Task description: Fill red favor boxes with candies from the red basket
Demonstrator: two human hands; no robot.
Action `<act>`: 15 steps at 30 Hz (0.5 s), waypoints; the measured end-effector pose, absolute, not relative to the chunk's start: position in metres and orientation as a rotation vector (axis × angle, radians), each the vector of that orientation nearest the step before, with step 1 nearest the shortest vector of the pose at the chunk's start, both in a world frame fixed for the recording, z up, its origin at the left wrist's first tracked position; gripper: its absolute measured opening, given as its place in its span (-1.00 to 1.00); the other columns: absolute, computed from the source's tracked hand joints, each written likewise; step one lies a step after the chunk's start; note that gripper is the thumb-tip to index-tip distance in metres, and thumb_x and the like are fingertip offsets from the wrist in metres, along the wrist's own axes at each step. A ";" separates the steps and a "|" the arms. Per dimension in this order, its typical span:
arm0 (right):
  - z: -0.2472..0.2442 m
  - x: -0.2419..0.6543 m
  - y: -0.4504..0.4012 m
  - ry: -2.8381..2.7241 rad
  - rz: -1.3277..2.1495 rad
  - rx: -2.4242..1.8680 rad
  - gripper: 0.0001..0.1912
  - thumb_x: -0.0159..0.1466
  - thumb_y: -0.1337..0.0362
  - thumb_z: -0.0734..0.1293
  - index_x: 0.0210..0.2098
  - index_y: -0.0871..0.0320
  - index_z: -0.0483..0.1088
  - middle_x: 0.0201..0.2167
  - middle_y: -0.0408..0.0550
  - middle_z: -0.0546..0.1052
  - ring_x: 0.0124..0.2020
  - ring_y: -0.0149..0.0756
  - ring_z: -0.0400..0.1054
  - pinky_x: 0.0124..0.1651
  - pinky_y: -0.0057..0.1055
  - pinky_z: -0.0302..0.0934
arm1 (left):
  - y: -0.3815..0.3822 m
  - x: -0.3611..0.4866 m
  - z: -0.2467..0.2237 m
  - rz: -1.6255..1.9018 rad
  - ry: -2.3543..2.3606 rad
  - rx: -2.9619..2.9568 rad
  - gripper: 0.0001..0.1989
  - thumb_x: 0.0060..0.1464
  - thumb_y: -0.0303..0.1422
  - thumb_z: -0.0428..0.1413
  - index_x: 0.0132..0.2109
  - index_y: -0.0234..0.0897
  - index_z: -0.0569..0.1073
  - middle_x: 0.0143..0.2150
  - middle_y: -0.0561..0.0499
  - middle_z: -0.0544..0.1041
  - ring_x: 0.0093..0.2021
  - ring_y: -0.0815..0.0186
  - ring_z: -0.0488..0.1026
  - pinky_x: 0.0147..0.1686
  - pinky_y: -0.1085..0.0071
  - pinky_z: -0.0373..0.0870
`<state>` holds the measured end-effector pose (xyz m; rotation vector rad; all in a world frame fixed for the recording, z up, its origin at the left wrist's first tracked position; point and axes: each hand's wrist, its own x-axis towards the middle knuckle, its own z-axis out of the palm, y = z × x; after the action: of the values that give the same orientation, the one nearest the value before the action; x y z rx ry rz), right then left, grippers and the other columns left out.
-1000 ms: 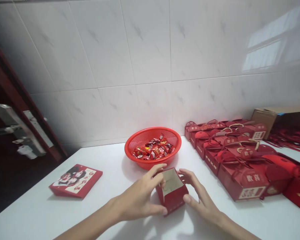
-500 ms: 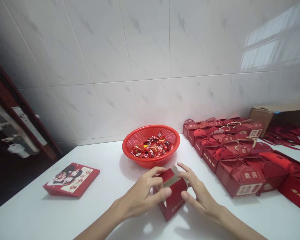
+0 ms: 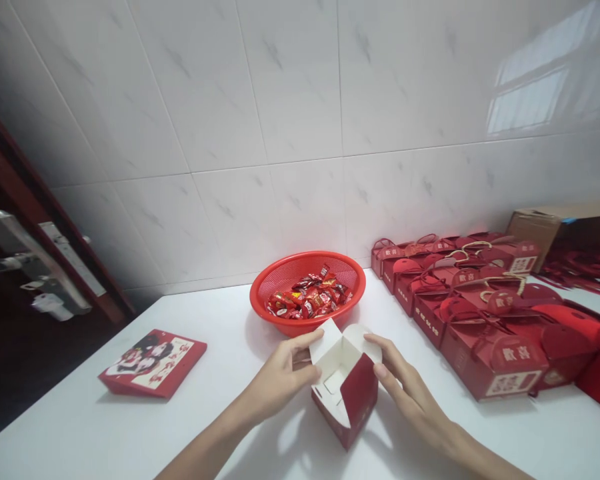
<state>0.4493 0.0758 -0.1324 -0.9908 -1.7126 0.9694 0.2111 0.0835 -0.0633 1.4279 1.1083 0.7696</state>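
Note:
A small red gift box (image 3: pixel 361 400) with a white inside stands on the white table in front of me, its top flaps folded outward and its inside visible. My left hand (image 3: pixel 283 375) pinches the flap on the left between thumb and fingers. On the other side, my right hand (image 3: pixel 405 383) grips the rounded right flap, thumb near the red wall. Just behind the box is a red plastic basket (image 3: pixel 260 293) with several wrapped candies (image 3: pixel 313 297) in it.
Rows of closed red gift boxes (image 3: pixel 485 360) with cord handles stand on the right. Behind them is a cardboard carton (image 3: pixel 533 230) beside a pile of dark red ribbons (image 3: pixel 575 267). A red printed packet (image 3: pixel 153 363) lies at left, near a door lock (image 3: pixel 35 267). A tiled wall (image 3: pixel 220 220) backs the table.
The box's top has been spread open, so its flaps now point outward and the white inside shows. Both hands have shifted onto the flaps. The view has tilted slightly.

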 end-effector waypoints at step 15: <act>-0.150 0.450 0.077 -1.468 0.836 -0.986 -0.43 0.36 -0.10 0.16 0.28 -0.05 0.25 0.27 0.08 0.36 0.25 -0.03 0.29 0.29 -0.09 0.16 | 0.199 0.183 -0.010 0.739 1.235 2.039 -0.64 0.14 -0.18 0.15 -0.01 -0.29 0.57 0.08 -0.15 0.58 0.07 0.06 0.51 0.06 0.24 0.43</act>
<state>0.4496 0.0774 -0.1501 -0.9861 -1.4684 0.8359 0.1833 0.1991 -0.0103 2.0385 1.2354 0.7391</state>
